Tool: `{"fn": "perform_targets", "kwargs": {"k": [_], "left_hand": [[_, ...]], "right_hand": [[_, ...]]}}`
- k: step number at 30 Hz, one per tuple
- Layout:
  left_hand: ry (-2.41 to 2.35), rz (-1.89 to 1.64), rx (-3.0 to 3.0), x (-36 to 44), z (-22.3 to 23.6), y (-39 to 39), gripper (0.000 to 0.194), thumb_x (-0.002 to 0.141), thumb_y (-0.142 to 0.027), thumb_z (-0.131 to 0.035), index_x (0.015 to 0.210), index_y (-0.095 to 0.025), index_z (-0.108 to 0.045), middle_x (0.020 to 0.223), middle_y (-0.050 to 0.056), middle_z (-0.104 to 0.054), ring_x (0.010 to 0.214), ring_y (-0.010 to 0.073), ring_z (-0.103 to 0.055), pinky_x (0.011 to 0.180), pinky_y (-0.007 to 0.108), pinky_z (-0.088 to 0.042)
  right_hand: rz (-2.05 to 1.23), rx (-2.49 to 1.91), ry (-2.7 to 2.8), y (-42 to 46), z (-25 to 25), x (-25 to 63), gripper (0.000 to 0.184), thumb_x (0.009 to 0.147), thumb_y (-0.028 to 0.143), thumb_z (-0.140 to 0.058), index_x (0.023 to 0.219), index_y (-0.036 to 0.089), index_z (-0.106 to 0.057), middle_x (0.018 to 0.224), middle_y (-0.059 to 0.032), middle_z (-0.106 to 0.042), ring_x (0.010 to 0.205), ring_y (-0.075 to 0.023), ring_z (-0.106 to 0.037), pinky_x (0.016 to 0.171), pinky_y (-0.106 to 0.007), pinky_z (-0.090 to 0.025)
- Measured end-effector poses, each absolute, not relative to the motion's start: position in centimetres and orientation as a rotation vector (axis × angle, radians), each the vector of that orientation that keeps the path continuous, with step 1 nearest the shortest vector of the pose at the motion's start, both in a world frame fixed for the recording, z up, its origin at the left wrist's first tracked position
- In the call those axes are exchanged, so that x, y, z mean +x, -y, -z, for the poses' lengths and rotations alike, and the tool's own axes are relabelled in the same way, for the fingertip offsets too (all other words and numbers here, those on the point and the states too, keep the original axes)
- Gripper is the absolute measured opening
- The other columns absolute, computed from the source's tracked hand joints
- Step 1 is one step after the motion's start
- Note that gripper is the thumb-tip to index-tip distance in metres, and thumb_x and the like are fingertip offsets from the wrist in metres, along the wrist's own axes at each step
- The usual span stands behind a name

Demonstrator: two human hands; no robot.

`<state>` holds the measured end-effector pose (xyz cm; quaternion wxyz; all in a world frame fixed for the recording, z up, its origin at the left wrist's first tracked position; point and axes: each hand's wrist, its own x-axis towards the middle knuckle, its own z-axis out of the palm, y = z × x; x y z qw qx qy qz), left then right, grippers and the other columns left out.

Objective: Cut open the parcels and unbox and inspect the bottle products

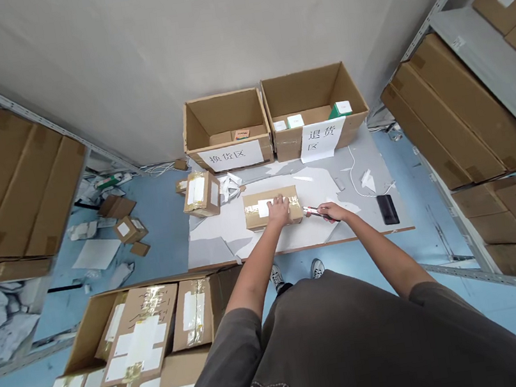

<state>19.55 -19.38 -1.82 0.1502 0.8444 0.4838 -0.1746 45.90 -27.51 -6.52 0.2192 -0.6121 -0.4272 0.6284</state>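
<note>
A sealed cardboard box [254, 220] with a white label and clear tape on top lies on the table in front of me. My left hand [279, 211] rests on its top, over the label, fingers stretched and pressing down. At the box's right end, my right hand [334, 211] grips a slim utility knife [315, 211], with its front end pointing left at the taped side. Whether the tip touches the tape is too small to tell. Left of the box sit crumpled white paper [230, 186] and a smaller taped carton [202, 193].
Two open cartons with paper signs, a left carton [222, 111] and a right carton [308, 92], stand at the table's back. A black phone [387, 210] and a white cable [354, 180] lie right. Stacked boxes [136, 331] fill the lower left; shelves flank both sides.
</note>
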Motion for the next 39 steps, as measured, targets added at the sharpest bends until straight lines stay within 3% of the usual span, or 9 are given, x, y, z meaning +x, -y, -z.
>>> {"fn": "perform_targets", "kwargs": {"k": [3,5,9,13,19,24,28,34,39], "left_hand": [[-1.38,0.447,2.393,19.1,1.4,19.2,0.106,0.073,-0.061,-0.089,0.161,-0.03,-0.039,0.174,0.018,-0.029,0.153,0.0417,-0.032,0.122,0.055,-0.029],[-1.375,0.372,2.365,18.7,1.1,18.6,0.093,0.083,-0.067,-0.079,0.16,-0.032,-0.04,0.169,0.015,-0.04,0.149,0.0388,-0.039,0.119,0.052,-0.033],[-1.341,0.286,2.413,18.3,0.4,16.4,0.052,0.101,-0.04,-0.062,0.151,-0.031,-0.05,0.152,0.011,-0.058,0.141,0.0306,-0.047,0.115,0.042,-0.039],[-1.269,0.375,2.471,19.5,0.2,14.8,0.06,0.092,-0.026,-0.073,0.148,-0.027,-0.052,0.15,0.012,-0.059,0.139,0.0294,-0.048,0.114,0.04,-0.04],[-1.303,0.403,2.471,21.2,0.7,14.6,0.08,0.086,-0.035,-0.08,0.156,-0.02,-0.044,0.157,0.021,-0.05,0.14,0.0368,-0.046,0.113,0.047,-0.041],[-1.302,0.389,2.498,21.3,0.5,14.5,0.072,0.091,-0.035,-0.074,0.154,-0.014,-0.046,0.145,0.024,-0.058,0.138,0.0378,-0.048,0.114,0.049,-0.039],[-1.263,0.418,2.509,21.2,0.3,14.0,0.066,0.09,-0.03,-0.074,0.149,-0.01,-0.052,0.139,0.024,-0.064,0.133,0.0359,-0.053,0.11,0.045,-0.043],[-1.221,0.445,2.521,21.2,0.5,13.5,0.068,0.084,-0.039,-0.081,0.142,-0.008,-0.06,0.135,0.025,-0.066,0.133,0.0379,-0.054,0.107,0.042,-0.046],[-1.201,0.441,2.53,21.1,0.7,13.4,0.065,0.084,-0.04,-0.079,0.139,-0.008,-0.063,0.133,0.026,-0.068,0.133,0.0399,-0.055,0.107,0.045,-0.047]], "right_hand": [[-1.658,-1.704,1.172,28.5,6.2,46.3,0.036,0.082,0.058,-0.073,0.082,0.023,-0.065,0.052,0.0045,-0.061,0.037,-0.0122,-0.047,0.037,-0.023,-0.036],[-1.561,-1.723,1.122,28.9,5.7,46.4,0.04,0.082,0.063,-0.072,0.081,0.024,-0.062,0.054,0.0045,-0.061,0.038,-0.0129,-0.049,0.039,-0.024,-0.038],[-1.467,-1.69,1.007,29.5,4.1,46.2,0.053,0.079,0.075,-0.071,0.087,0.025,-0.059,0.057,0.0043,-0.062,0.04,-0.0134,-0.051,0.042,-0.026,-0.039],[-1.424,-1.621,0.948,30.5,2.7,45.1,0.062,0.077,0.084,-0.069,0.093,0.025,-0.057,0.061,0.004,-0.063,0.044,-0.0147,-0.053,0.046,-0.027,-0.041],[-1.357,-1.588,0.878,31.7,1.9,43.3,0.066,0.079,0.087,-0.067,0.1,0.025,-0.059,0.065,0.0033,-0.065,0.048,-0.0151,-0.056,0.051,-0.028,-0.045],[-1.196,-1.584,0.818,31.1,2.3,42.3,0.071,0.087,0.089,-0.049,0.117,0.026,-0.061,0.074,0.0008,-0.067,0.057,-0.0176,-0.061,0.06,-0.031,-0.053],[-1.162,-1.522,0.798,30.5,2.8,42.3,0.074,0.088,0.084,-0.057,0.13,0.024,-0.063,0.086,-0.0028,-0.072,0.067,-0.0184,-0.066,0.07,-0.034,-0.057],[-1.137,-1.588,1.0,30.1,4.2,42.5,0.064,0.083,0.072,-0.07,0.123,0.022,-0.072,0.099,-0.0058,-0.074,0.088,-0.0226,-0.069,0.086,-0.039,-0.057],[-1.016,-1.738,1.344,30.3,5.9,42.8,0.038,0.086,0.055,-0.074,0.11,0.026,-0.077,0.11,-0.0059,-0.073,0.104,-0.0254,-0.068,0.099,-0.041,-0.053]]}}
